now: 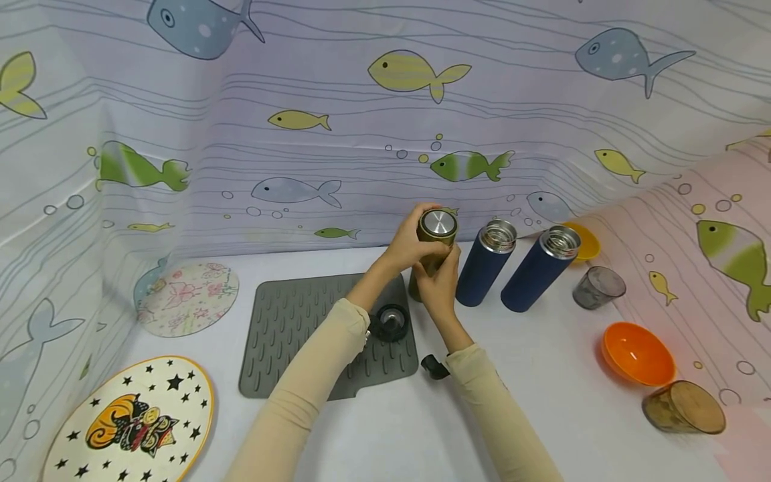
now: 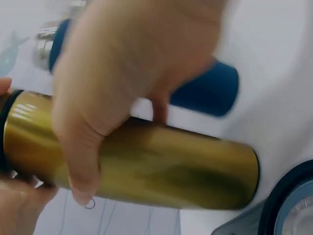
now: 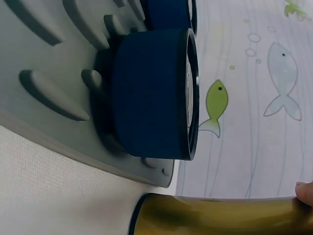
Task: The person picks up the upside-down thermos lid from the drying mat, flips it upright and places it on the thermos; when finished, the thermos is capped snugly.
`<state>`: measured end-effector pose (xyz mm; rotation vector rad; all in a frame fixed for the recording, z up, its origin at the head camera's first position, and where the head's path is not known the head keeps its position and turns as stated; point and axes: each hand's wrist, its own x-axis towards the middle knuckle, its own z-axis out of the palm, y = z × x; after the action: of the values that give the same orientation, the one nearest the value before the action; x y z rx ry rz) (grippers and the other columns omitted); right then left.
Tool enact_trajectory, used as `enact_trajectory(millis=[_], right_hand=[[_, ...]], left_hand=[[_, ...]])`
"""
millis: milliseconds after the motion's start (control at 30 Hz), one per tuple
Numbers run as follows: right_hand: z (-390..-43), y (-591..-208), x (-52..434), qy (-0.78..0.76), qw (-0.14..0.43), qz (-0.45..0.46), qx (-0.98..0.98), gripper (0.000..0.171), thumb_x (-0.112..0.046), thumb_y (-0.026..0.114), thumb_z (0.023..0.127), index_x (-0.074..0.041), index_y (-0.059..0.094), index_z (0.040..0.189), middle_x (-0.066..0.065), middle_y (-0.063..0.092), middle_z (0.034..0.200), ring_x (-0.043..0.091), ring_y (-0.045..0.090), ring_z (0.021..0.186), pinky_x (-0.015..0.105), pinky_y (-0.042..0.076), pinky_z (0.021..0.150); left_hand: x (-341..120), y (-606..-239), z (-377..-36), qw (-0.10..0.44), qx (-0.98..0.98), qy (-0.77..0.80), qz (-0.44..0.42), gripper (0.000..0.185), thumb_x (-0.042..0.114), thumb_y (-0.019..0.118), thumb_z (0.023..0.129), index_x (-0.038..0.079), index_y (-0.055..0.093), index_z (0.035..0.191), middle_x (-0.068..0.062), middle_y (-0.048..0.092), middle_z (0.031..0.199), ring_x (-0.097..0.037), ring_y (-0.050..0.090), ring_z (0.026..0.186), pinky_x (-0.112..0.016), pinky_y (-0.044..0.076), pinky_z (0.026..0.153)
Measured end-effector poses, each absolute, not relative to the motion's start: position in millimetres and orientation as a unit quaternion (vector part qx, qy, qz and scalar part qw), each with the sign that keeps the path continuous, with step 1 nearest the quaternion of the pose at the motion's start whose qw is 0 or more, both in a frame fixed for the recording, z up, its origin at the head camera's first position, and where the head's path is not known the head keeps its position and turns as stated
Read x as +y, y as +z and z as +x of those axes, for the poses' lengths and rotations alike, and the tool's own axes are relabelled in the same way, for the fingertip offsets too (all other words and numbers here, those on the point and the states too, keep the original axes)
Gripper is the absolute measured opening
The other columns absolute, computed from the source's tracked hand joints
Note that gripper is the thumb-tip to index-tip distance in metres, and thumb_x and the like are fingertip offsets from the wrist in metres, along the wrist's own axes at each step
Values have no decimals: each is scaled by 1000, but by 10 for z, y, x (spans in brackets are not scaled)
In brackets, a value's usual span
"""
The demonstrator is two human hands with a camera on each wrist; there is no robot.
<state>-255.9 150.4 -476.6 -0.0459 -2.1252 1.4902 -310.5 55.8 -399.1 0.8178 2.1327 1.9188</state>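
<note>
A gold flask (image 1: 414,284) stands upright in both hands, with a silver-topped lid (image 1: 438,222) at its upper end. My left hand (image 1: 411,244) grips it high up, around the lid. Lower down, my right hand (image 1: 438,282) holds the body, its thumb wrapped across the gold side (image 2: 171,166) in the left wrist view. Just right of the hands are two blue flasks (image 1: 482,271) (image 1: 536,276) with uncovered steel mouths. A dark blue lid (image 3: 146,93) sits on the grey ridged mat (image 1: 283,321); part of another blue one shows behind it.
At left lie a starry plate (image 1: 181,402) and a floral round board (image 1: 193,301). On the right are a yellow bowl (image 1: 587,242), a grey glass (image 1: 597,288), an orange bowl (image 1: 638,355) and an amber glass (image 1: 683,408). A small black object (image 1: 434,367) is beside my right sleeve.
</note>
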Motion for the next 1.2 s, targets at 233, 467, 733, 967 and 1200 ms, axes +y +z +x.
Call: enact_trajectory(millis=[233, 467, 733, 967, 1200], right_hand=[[-2553, -4777, 1500, 553, 264, -30, -790, 76, -19, 74, 87, -3, 28, 146, 23, 43, 141, 37, 47, 129, 53, 39, 107], [-2562, -4783, 1505, 558, 267, -17, -786, 74, -15, 74, 88, -4, 28, 144, 22, 42, 140, 37, 47, 129, 53, 39, 108], [-2564, -4785, 1498, 561, 266, -12, -784, 74, -15, 74, 88, -3, 28, 145, 23, 41, 141, 36, 46, 129, 53, 39, 108], [-2570, -4782, 1512, 560, 274, -1, -782, 77, -17, 76, 88, -3, 26, 146, 23, 41, 140, 36, 48, 126, 53, 40, 105], [-2578, -4791, 1510, 564, 275, 1, -779, 75, -15, 75, 88, -3, 27, 145, 23, 41, 141, 36, 47, 128, 53, 39, 107]], left_hand=[[579, -3986, -3089, 32, 724, 634, 268, 88, 16, 79, 79, 6, 29, 151, -17, 38, 150, -32, 42, 135, -47, 41, 110], [574, -3972, -3101, 43, 723, 625, 290, 87, 18, 69, 81, 6, 23, 155, -18, 30, 155, -32, 34, 141, -49, 34, 114], [560, -3966, -3138, 74, 720, 631, 278, 95, 9, 75, 77, 12, 23, 156, -18, 37, 150, -31, 46, 131, -43, 46, 105], [548, -3991, -3124, 79, 709, 646, 273, 92, 8, 74, 77, 11, 24, 155, -17, 33, 152, -34, 41, 135, -49, 37, 112], [559, -4007, -3129, 81, 706, 647, 278, 83, 8, 74, 79, 5, 32, 150, -18, 41, 146, -32, 48, 127, -43, 44, 106]])
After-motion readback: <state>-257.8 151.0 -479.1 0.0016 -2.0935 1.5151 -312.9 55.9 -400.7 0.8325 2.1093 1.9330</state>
